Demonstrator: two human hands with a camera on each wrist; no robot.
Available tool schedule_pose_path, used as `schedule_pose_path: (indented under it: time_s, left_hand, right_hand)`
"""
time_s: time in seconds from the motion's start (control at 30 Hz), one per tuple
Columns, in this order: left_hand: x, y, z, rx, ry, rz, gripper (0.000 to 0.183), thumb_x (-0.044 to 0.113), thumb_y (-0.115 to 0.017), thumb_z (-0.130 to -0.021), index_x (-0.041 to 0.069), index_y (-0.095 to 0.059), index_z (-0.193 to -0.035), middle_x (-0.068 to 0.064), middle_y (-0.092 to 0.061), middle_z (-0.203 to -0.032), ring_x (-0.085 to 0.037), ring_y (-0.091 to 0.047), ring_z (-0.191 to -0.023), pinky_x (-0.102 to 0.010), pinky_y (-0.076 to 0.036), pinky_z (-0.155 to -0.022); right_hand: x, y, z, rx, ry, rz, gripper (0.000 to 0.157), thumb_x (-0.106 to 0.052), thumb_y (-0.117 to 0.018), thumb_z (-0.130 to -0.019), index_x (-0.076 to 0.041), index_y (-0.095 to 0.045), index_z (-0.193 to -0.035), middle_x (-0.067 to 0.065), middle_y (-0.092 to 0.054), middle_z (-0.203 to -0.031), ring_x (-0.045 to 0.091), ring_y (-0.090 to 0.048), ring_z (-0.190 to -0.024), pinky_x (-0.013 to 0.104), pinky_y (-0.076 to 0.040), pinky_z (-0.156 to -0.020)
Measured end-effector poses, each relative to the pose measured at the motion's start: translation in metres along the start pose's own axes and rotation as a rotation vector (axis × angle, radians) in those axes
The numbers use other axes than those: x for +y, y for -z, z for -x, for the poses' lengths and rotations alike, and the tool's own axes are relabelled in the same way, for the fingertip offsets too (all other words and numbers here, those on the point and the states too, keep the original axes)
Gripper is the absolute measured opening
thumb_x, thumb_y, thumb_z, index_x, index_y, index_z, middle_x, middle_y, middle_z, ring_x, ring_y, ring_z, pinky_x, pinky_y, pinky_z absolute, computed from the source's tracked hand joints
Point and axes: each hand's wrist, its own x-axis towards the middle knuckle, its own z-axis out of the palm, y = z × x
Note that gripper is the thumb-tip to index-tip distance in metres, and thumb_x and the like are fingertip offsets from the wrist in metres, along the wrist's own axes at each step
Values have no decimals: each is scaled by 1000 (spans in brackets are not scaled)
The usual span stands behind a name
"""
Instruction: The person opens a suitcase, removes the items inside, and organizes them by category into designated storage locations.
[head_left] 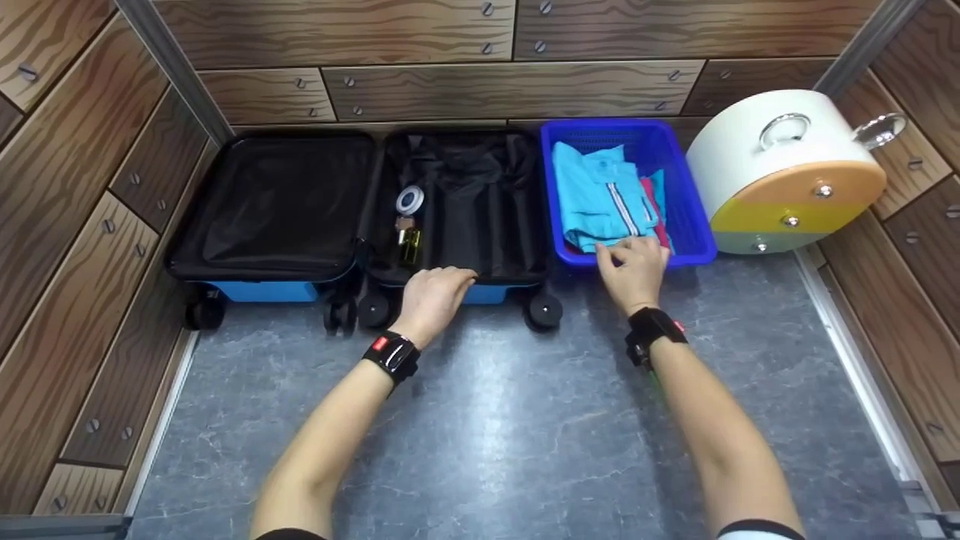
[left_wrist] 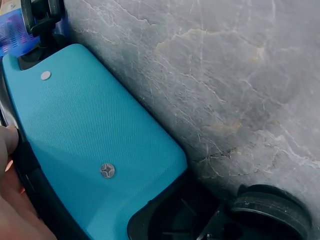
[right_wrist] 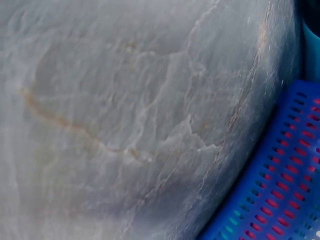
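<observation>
Head view: left hand (head_left: 436, 298) on open blue-shelled suitcase with black lining (head_left: 289, 199), right hand (head_left: 636, 270) at blue perforated plastic basket (head_left: 688, 195)

Hands well apart. Left clamped on the near rim of the suitcase's right half; left wrist view has the thumb (left_wrist: 7, 140) against the black edge beside the ribbed blue shell, other fingers mostly hidden. Right is over the basket's near rim, thumb and fingers bent down at the near edge of a folded turquoise garment with a dark-and-white stripe (head_left: 600, 199). Can't tell if it pinches the cloth; right wrist view misses the fingers, just floor and the basket's slotted wall, red and some green showing through.

Suitcase lies flat, spread open, left of the basket. Left half: flat black panel. Right half: deep lined well, two items along its left side: small round white item with blue centre (head_left: 409, 200), and just nearer, small yellow-green bottle with copper-toned top (head_left: 409, 246). Black wheels (head_left: 544, 310) face the person.

Garment sits in the basket's left part, red cloth (head_left: 658, 214) peeking out at its right. Right of basket: rounded white cabinet with orange, yellow and pale green drawers (head_left: 795, 187), silver knobs. Floor (head_left: 510, 420): grey, marble-veined.
</observation>
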Motion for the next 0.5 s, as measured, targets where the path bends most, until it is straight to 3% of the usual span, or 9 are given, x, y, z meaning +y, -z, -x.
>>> schedule_pose_path:
  time_s: [0.13,0.23,0.37,0.5]
  left_hand:
    - [2,0,-3,4,1,3,21,26,-60,-105,16,-77,-112,-2,-76,-98,-26,-71,-84,-44,-53,-69]
    - [3,1,-3,11,2,2,21,25,-60,-105,15,-77,-112,-2,-76,-98,-25,-71,-85,-44,-53,-69]
    - [2,1,-3,0,6,10,22,26,-59,-105,16,-77,-114,-1,-76,-100,-24,-71,-87,-42,-53,-70]
    - [0,0,-1,-6,9,35,22,26,-59,-105,17,-77,-115,1,-76,-102,-21,-70,-89,-39,-53,-73]
  right_hand:
    - [-3,8,-4,-74,-18,9,31,-27,-76,-92,-2,-79,-73,12,-69,-79,38,-55,-86,58,-33,-86]
    - [-5,21,-19,-156,-31,54,28,-26,-75,-92,-2,-79,-79,14,-71,-85,41,-56,-92,60,-35,-89]
    - [2,57,-65,-152,-25,169,24,-21,-67,-94,0,-77,-94,21,-71,-98,46,-57,-101,65,-36,-93]
    - [17,109,-125,-119,-155,311,38,-24,-55,-101,2,-64,-128,26,-60,-130,48,-48,-125,61,-32,-107]
